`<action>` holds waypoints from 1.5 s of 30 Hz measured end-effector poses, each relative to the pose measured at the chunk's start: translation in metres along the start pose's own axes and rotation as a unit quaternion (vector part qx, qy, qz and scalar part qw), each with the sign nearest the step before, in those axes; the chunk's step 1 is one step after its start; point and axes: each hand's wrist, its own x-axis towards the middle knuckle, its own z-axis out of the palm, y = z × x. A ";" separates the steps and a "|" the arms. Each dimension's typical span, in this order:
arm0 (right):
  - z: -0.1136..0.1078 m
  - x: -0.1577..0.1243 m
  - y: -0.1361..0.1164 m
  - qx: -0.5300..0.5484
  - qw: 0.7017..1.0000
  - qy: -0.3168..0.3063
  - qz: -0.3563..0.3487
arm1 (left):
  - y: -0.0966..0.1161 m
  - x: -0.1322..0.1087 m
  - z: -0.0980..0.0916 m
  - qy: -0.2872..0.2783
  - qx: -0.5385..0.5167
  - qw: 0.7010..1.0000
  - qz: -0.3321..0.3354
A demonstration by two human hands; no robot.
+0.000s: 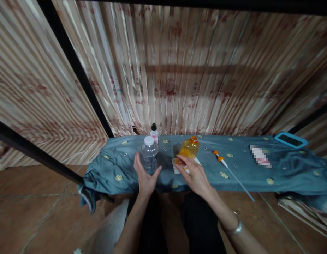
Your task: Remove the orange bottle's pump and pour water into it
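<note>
Left hand [147, 180]: your fingers spread wide around the clear bottle [149, 157], left on the counter [240, 158]; contact unclear.
Right hand [195, 174]: your fingers curl near the amber bottle [190, 146]; I cannot tell whether they grip anything.
Orange-and-white pump [221, 159]: farther right.

Bare forearms [135, 218], a shiny silver-coloured band [238, 227] around the right wrist [228, 218], dark trousers [202, 225].

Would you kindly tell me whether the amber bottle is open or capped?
Open: the amber bottle shows a bare mouth, with no cap fitted.
</note>
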 end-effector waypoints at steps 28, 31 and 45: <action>0.052 0.151 -0.059 -0.241 0.944 -0.090 -0.206 | -0.026 0.056 0.037 0.047 -0.070 0.995 -0.043; 0.048 0.152 -0.058 -0.236 0.942 -0.096 -0.220 | -0.027 0.056 0.037 0.040 -0.063 0.996 -0.049; 0.028 0.150 -0.066 -0.207 0.957 -0.102 -0.176 | -0.031 0.059 0.042 0.062 -0.050 0.996 -0.051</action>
